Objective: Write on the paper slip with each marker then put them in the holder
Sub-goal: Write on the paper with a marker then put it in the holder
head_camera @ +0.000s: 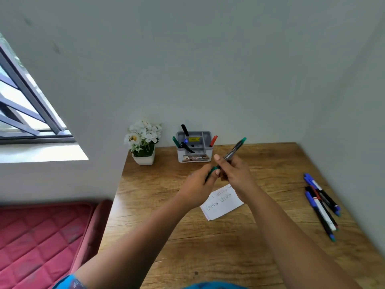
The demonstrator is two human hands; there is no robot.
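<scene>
At the far left of the frame a barred window lets in daylight, and below it in the lower left lies a red quilted mattress. Moving right, one white pot of white flowers stands at the back left corner of the wooden table. Just right of it sits one grey holder, already carrying what I count as five markers: two black, one blue and one green in its left side, one red at its right edge.

In the middle of the frame my left hand curls around a green cap. My right hand grips the barrel of a green marker, whose green tail points up and to the right, toward the wall. Cap and marker meet between my hands; I cannot tell whether the cap is coming off or going on.

Below my hands lies one white paper slip, partly hidden by my right wrist, with several handwritten words on it in different colours.

At the right edge a pile of loose markers lies on the table, well apart from the slip. I count about five, overlapping, so the number is uncertain.

I judge the risks as these: a bare tip could smear my fingers, and a loosely seated cap could drop off when I reach toward the holder.
</scene>
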